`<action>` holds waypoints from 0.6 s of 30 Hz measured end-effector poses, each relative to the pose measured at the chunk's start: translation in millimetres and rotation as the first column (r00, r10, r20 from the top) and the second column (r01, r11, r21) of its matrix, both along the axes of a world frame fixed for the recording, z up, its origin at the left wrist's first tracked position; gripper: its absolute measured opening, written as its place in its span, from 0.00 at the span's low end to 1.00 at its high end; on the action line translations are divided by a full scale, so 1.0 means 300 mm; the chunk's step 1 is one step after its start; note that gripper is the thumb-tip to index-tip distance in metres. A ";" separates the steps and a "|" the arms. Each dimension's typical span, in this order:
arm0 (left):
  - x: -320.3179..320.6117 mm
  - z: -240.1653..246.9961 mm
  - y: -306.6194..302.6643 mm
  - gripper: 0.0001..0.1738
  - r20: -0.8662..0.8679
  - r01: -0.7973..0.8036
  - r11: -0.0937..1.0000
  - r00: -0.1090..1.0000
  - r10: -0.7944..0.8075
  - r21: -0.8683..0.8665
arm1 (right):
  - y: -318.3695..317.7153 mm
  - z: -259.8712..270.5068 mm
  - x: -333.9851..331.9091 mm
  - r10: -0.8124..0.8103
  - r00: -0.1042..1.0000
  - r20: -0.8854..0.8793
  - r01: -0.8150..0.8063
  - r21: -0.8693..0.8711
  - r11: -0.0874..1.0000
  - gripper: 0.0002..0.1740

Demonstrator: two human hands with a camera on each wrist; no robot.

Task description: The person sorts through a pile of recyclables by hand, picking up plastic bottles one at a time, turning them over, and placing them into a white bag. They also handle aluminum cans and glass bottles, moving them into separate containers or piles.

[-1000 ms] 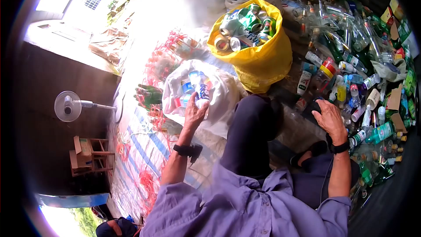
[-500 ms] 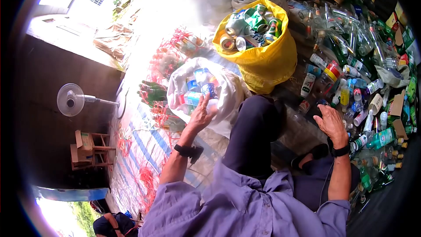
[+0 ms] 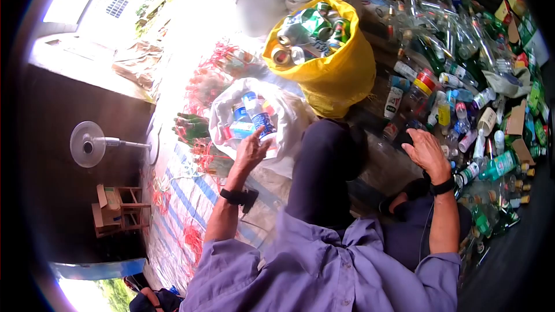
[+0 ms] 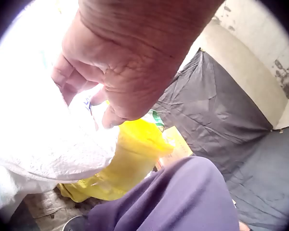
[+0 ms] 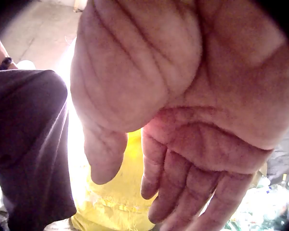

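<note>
My left hand (image 3: 252, 147) reaches into the mouth of a white sack (image 3: 289, 121) of plastic bottles. Its fingers are loosely extended and the fingertips touch a blue-labelled bottle (image 3: 258, 117) that lies on top. In the left wrist view the left hand (image 4: 86, 96) hangs relaxed over the white sack (image 4: 48, 144) and grips nothing. My right hand (image 3: 422, 144) hovers palm down, fingers spread, at the near edge of a heap of bottles (image 3: 462, 81). The right wrist view shows the right hand (image 5: 183, 159) with a bare palm and relaxed fingers.
A yellow sack (image 3: 341, 75) full of crushed cans (image 3: 300, 32) stands behind my bent knee (image 3: 324, 167). Green glass bottles (image 3: 191, 127) lie left of the white sack on a woven mat. A pedestal fan (image 3: 87, 144) and a wooden stool (image 3: 118, 208) stand at the far left.
One second ago my left hand gripped the blue-labelled bottle over the white sack; it has let go and drawn back a little. The right hand has barely shifted.
</note>
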State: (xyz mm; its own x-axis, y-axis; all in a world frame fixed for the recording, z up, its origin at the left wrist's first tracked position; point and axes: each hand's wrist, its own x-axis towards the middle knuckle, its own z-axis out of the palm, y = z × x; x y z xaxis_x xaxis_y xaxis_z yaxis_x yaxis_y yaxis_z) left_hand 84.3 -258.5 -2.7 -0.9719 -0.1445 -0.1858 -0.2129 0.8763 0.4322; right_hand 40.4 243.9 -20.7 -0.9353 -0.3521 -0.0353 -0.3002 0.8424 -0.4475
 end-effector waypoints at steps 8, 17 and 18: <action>-0.043 -0.087 -0.093 0.29 0.121 -0.048 0.975 0.992 0.022 0.215 | 0.116 -0.010 -0.011 -0.065 0.995 -0.079 0.052 -0.162 0.985 0.20; -0.123 0.189 0.069 0.19 -0.154 0.082 0.916 0.976 -0.153 -0.392 | 0.348 0.011 0.010 -0.437 0.899 0.040 0.439 -0.083 0.895 0.24; -0.140 0.225 0.121 0.18 -0.166 0.104 0.944 0.973 -0.162 -0.313 | 0.372 -0.006 0.020 -0.471 0.881 0.047 0.474 -0.091 0.876 0.25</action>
